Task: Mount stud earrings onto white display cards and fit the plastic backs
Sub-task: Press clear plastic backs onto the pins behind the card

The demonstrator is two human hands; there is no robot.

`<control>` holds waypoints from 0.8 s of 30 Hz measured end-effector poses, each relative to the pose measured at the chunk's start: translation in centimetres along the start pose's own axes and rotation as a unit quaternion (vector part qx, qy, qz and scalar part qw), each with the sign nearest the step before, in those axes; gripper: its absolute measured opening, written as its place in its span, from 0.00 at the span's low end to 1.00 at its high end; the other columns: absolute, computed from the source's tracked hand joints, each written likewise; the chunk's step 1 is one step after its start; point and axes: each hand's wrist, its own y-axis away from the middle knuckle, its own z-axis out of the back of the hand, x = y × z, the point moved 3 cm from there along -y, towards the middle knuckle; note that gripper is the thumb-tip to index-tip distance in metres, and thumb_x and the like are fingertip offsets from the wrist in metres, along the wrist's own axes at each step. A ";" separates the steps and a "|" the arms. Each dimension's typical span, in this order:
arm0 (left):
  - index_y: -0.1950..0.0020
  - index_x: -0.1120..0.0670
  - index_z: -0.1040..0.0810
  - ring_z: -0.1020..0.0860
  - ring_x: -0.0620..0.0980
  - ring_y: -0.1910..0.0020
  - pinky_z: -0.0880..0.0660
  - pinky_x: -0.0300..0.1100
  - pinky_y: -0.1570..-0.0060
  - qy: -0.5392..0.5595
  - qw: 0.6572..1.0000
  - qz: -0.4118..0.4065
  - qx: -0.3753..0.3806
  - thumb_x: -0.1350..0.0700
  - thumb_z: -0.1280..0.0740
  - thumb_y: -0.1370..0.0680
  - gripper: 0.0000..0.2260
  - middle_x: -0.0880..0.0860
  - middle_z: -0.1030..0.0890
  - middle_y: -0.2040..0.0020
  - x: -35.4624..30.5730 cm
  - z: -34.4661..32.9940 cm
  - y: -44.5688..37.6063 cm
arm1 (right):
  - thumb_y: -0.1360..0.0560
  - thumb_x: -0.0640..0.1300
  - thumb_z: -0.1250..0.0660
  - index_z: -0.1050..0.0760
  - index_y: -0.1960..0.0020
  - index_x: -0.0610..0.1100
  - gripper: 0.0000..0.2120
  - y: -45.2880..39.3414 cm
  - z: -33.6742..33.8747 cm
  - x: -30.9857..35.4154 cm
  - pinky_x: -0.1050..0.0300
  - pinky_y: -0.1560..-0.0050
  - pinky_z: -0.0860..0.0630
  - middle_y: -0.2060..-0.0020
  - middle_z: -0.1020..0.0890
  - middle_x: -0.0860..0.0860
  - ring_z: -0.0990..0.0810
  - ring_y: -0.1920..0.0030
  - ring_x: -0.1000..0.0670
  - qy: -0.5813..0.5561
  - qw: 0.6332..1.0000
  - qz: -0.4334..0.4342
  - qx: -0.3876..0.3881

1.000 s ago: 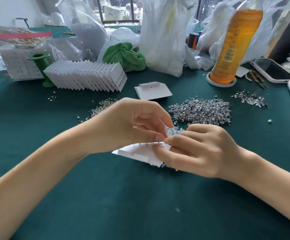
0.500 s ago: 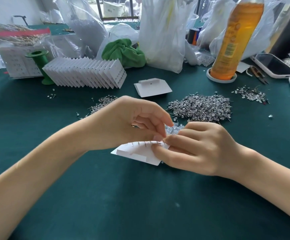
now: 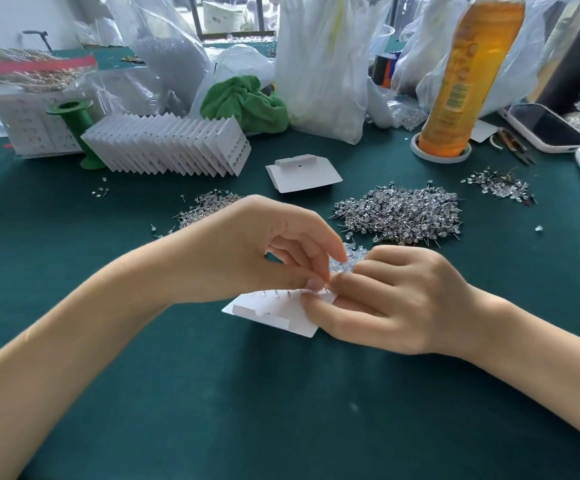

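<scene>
A white display card lies back side up at the middle of the green table, with a row of earring posts sticking up along its far edge. My right hand grips the card's right end between thumb and fingers. My left hand pinches at the rightmost post with thumb and forefinger; whatever it holds is too small to make out. A small heap of clear plastic backs shows just behind my fingers. A large pile of stud earrings lies behind my right hand, and a smaller pile behind my left.
A fanned row of filled cards and a green spool stand at the back left. A spare card rests on a dark block. An orange bottle, phone, green cloth and plastic bags line the back.
Both hands and the card stay in place; my left fingers have shifted slightly at the rightmost post.
</scene>
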 end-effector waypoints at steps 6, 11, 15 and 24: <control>0.45 0.56 0.22 0.18 0.50 0.57 0.22 0.39 0.50 0.061 0.998 0.013 -0.031 0.60 0.29 0.30 0.14 0.52 0.17 0.57 -0.1 0.2 0.3 | 0.29 0.33 0.30 0.17 0.55 0.43 0.08 0.0 0.0 -0.4 0.56 0.76 0.30 0.74 0.24 0.49 0.33 0.76 0.48 0.009 1.000 -0.014 -0.002; 0.46 0.56 0.22 0.17 0.50 0.60 0.21 0.41 0.50 0.072 0.995 0.022 -0.058 0.65 0.28 0.29 0.13 0.53 0.16 0.59 0.1 0.0 0.3 | 0.29 0.33 0.30 0.17 0.55 0.43 0.08 0.0 -0.1 -0.5 0.55 0.76 0.30 0.74 0.25 0.50 0.33 0.76 0.48 0.009 1.000 -0.016 0.005; 0.48 0.56 0.21 0.17 0.48 0.61 0.22 0.37 0.54 0.062 0.995 0.018 -0.076 0.66 0.28 0.29 0.12 0.51 0.16 0.60 0.3 -0.5 0.3 | 0.28 0.33 0.32 0.17 0.55 0.44 0.08 0.1 -0.2 -0.3 0.56 0.76 0.30 0.74 0.26 0.50 0.34 0.76 0.48 0.015 1.000 -0.014 0.010; 0.48 0.55 0.21 0.18 0.45 0.59 0.25 0.33 0.53 0.007 0.997 -0.009 -0.076 0.67 0.28 0.28 0.12 0.48 0.17 0.60 0.5 -0.9 0.6 | 0.27 0.34 0.33 0.17 0.55 0.43 0.08 0.1 -0.2 0.0 0.56 0.76 0.31 0.75 0.27 0.51 0.36 0.76 0.49 0.018 1.000 0.002 0.021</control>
